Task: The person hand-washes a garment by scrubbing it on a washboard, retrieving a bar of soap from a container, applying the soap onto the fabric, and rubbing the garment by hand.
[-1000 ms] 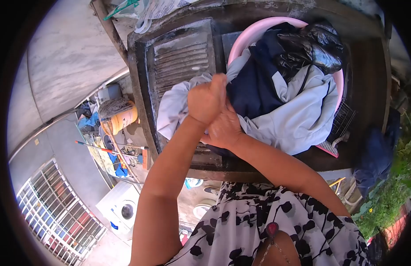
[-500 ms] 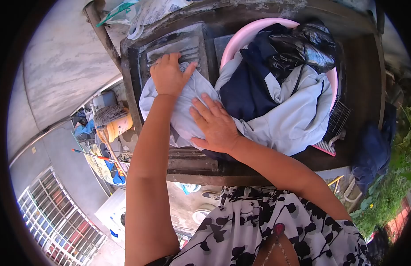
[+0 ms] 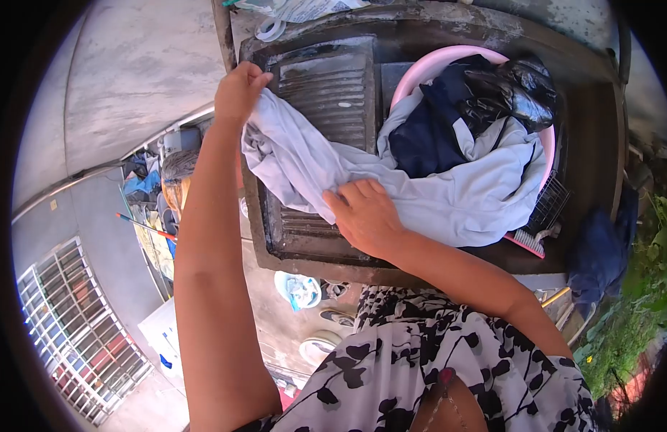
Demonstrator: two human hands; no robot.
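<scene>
Grey cloth (image 3: 413, 194), end clamped in left grip (image 3: 240, 92), lower edge under right grip (image 3: 367, 216), closure unclear

Pale grey and navy are shown in the laundry (image 3: 470, 198), pink in the tub (image 3: 431, 65) and brush (image 3: 528, 244), black in the bag (image 3: 528, 90). The sink (image 3: 589, 137) is coloured dark brown, the pendant (image 3: 446, 376) red. The dress (image 3: 420, 338) is patterned with black leaves on white.

Home laundry area; ridged washboard (image 3: 323, 93), pink basin (image 3: 449, 54)
</scene>
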